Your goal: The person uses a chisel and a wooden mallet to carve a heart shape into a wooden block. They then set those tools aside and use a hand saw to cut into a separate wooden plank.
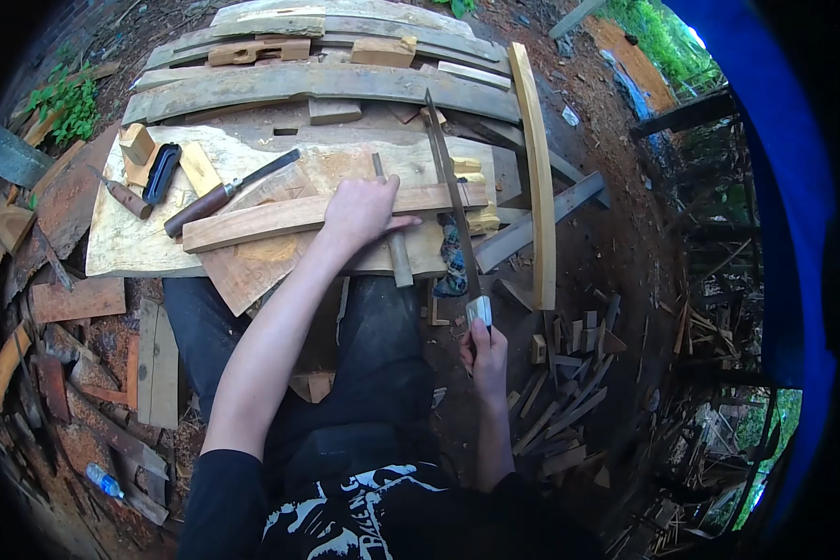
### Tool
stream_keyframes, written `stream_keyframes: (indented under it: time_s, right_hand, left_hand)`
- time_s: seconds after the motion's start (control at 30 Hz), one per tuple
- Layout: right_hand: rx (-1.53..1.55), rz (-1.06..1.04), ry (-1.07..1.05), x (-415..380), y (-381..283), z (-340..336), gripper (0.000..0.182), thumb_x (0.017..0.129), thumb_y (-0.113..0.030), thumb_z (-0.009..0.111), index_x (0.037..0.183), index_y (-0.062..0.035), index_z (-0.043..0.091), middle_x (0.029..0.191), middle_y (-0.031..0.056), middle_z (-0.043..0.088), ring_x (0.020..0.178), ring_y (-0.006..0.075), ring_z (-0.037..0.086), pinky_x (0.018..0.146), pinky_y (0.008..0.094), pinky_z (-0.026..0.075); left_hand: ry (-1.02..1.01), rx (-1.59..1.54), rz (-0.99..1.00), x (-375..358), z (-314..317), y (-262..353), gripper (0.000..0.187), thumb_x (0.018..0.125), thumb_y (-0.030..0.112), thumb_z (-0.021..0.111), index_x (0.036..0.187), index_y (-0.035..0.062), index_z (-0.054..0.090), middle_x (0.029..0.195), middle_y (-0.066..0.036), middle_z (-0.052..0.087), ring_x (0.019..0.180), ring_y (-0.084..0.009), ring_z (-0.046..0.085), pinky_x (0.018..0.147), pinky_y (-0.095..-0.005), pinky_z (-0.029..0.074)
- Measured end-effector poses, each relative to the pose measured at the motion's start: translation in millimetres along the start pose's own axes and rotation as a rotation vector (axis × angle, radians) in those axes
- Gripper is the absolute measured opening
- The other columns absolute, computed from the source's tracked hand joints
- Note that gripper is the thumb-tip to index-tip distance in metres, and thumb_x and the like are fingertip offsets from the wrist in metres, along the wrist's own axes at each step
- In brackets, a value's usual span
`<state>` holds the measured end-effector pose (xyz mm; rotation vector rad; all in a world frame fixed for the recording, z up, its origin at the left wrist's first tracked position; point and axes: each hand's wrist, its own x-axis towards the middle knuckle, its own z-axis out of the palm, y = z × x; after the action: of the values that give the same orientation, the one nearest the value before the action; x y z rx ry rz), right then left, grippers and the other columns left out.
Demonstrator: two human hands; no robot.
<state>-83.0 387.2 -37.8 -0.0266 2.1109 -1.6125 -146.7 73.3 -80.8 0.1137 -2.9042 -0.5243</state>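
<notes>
The left hand (359,210) lies palm down with fingers spread on a long reddish wood strip (280,217), pressing it flat against the pale slab (140,243) that serves as the table. The thumb points right along the strip's near edge. The strip runs roughly left to right, rising slightly toward the right, where its far end meets the saw blade.

The right hand (485,359) is closed in a fist round the pale handle of a handsaw (453,201). The saw's long axis runs from the hand, low and near the body, up and slightly left, away from the person; the narrow dark blade crosses the right end of the strip almost at a right angle and its tip reaches toward the grey planks (317,84) beyond.

A wooden-handled tool (397,252) lies just right of the left hand, pointing toward the person. On the slab's left part rest a chisel (224,194) with a dark handle, lying diagonally, a black case (161,171), and a small wood block (137,143). Offcuts (560,411) litter the ground to the right.

The black shirt carries white lettering, partly hidden; it cannot be read with confidence.
</notes>
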Motion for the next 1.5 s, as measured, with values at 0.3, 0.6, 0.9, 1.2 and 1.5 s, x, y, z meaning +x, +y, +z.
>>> stream_keyframes:
  time_s: [0.3, 0.6, 0.9, 1.2, 1.5]
  right_hand:
    - [-0.036, -0.083, -0.032, 14.9, 19.3, -3.5, 0.048, 0.108, -0.047, 0.054, 0.083, -0.0064, 0.057, 0.059, -0.0025, 0.048, 0.048, 0.0050, 0.041, 0.044, 0.0236, 0.029]
    - [-0.016, -0.099, -0.032, 20.7, 31.4, -5.6, 0.049, 0.108, -0.048, 0.055, 0.083, -0.0066, 0.057, 0.060, -0.0029, 0.048, 0.049, 0.0048, 0.042, 0.045, 0.0234, 0.030]
    - [-0.041, -0.152, -0.045, 38.9, 25.1, 5.5, 0.049, 0.109, -0.047, 0.052, 0.081, -0.0064, 0.055, 0.058, -0.0027, 0.047, 0.047, 0.0053, 0.041, 0.044, 0.0234, 0.029]
    - [0.007, -0.102, -0.010, 71.5, 19.2, 23.5, 0.046, 0.108, -0.041, 0.056, 0.076, -0.0087, 0.053, 0.060, -0.0055, 0.044, 0.050, 0.0042, 0.038, 0.047, 0.0250, 0.029]
    - [0.098, -0.121, -0.064, 65.0, 27.4, 15.8, 0.046, 0.110, -0.045, 0.051, 0.084, -0.0070, 0.055, 0.060, -0.0035, 0.045, 0.049, 0.0055, 0.039, 0.047, 0.0240, 0.030]
  left_hand:
    - [0.030, -0.002, -0.020, -0.1, 2.3, -0.9, 0.070, 0.085, 0.070, 0.068, 0.101, 0.0026, 0.061, 0.086, -0.017, 0.071, 0.081, -0.0364, 0.073, 0.070, -0.0461, 0.058]
    - [0.058, 0.054, -0.023, -1.2, 6.4, 2.1, 0.061, 0.084, 0.061, 0.075, 0.101, 0.0047, 0.061, 0.087, -0.014, 0.072, 0.081, -0.0324, 0.075, 0.069, -0.0442, 0.059]
    - [0.072, 0.042, -0.016, -3.9, 5.5, 3.0, 0.059, 0.083, 0.058, 0.076, 0.103, 0.0049, 0.060, 0.089, -0.014, 0.071, 0.083, -0.0321, 0.075, 0.069, -0.0428, 0.060]
    - [0.081, 0.013, -0.037, -3.9, 6.6, 2.9, 0.057, 0.083, 0.056, 0.077, 0.103, 0.0055, 0.059, 0.089, -0.013, 0.071, 0.082, -0.0326, 0.074, 0.067, -0.0451, 0.058]
    - [0.081, 0.004, -0.069, -2.6, 5.8, 3.7, 0.056, 0.080, 0.055, 0.080, 0.101, 0.0064, 0.062, 0.086, -0.012, 0.071, 0.083, -0.0312, 0.075, 0.068, -0.0440, 0.059]
